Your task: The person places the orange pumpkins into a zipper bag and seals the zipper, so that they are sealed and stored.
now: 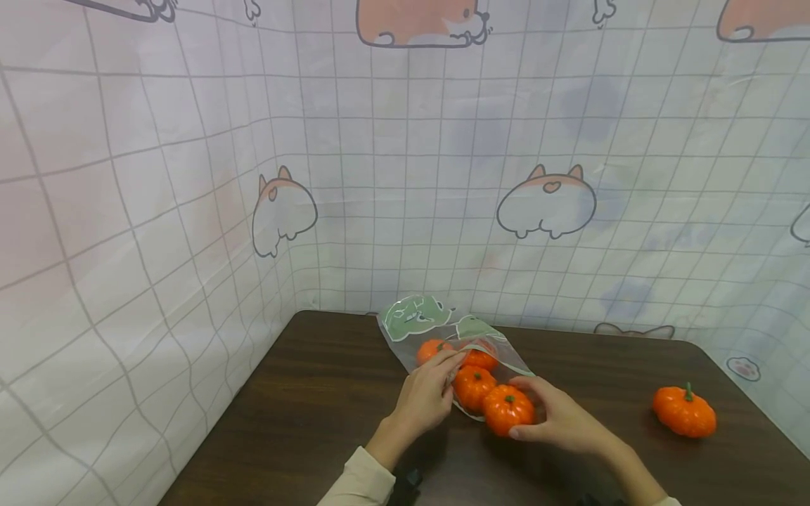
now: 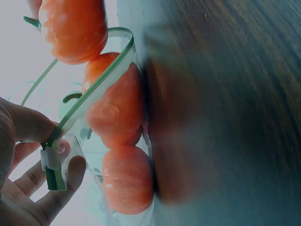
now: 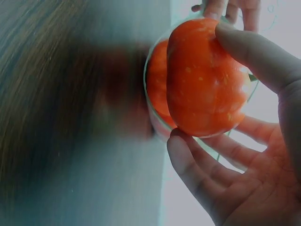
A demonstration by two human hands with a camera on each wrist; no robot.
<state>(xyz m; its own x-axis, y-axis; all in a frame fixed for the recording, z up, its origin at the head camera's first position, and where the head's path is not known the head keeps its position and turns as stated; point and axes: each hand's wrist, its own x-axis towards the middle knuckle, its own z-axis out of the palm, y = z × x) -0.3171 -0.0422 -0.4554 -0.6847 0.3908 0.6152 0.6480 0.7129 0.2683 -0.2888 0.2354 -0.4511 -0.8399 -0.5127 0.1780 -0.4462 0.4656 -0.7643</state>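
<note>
A clear zip bag [image 1: 405,346] with green animal prints lies on the dark table, its mouth towards me. Inside it are several small orange pumpkins [image 1: 474,388]. My left hand [image 1: 425,393] pinches the left edge of the bag's mouth; in the left wrist view the green rim [image 2: 89,96] stands spread apart from thumb and fingers. My right hand [image 1: 560,416] grips another orange pumpkin [image 1: 508,410] between thumb and fingers, right at the bag's mouth. The right wrist view shows this pumpkin [image 3: 204,77] overlapping the rim, with one more behind it.
One orange pumpkin with a green stem [image 1: 685,411] sits at the right on the brown table [image 1: 304,400]. A light curtain [image 1: 436,176] with grid lines and dog drawings hangs behind the table and along both sides.
</note>
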